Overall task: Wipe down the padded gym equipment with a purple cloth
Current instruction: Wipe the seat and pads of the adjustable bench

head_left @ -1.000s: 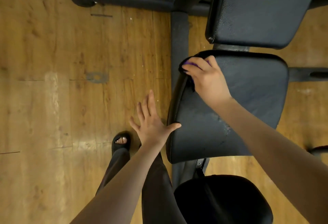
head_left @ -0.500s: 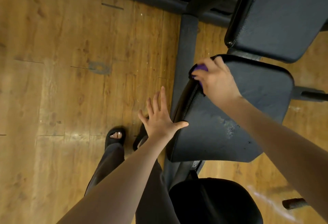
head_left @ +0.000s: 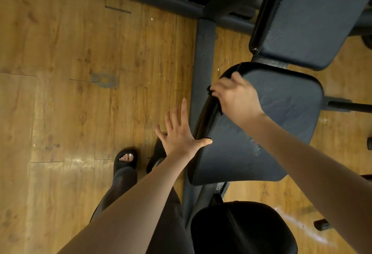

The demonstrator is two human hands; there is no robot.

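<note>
A dark padded seat (head_left: 281,116) of a gym machine fills the middle right of the head view. My right hand (head_left: 237,96) lies on its upper left corner with fingers curled over a cloth (head_left: 219,109). Only a dark sliver of that cloth shows under the hand, and its colour is hard to tell now. My left hand (head_left: 181,135) is spread flat beside the seat's left edge, thumb touching the pad's side. A second pad (head_left: 314,18) sits above the seat. A third black pad (head_left: 241,229) is at the bottom.
The machine's dark steel frame (head_left: 203,62) runs along the wooden floor (head_left: 70,62) under the seat, with a crossbar at the top. My sandalled foot (head_left: 125,158) and dark trouser legs stand left of the frame. A metal bar (head_left: 350,106) sticks out right of the seat.
My right hand has slid a little down the seat's left edge, and the purple cloth that showed at its fingertips is now almost hidden. My left hand stays spread by the pad.
</note>
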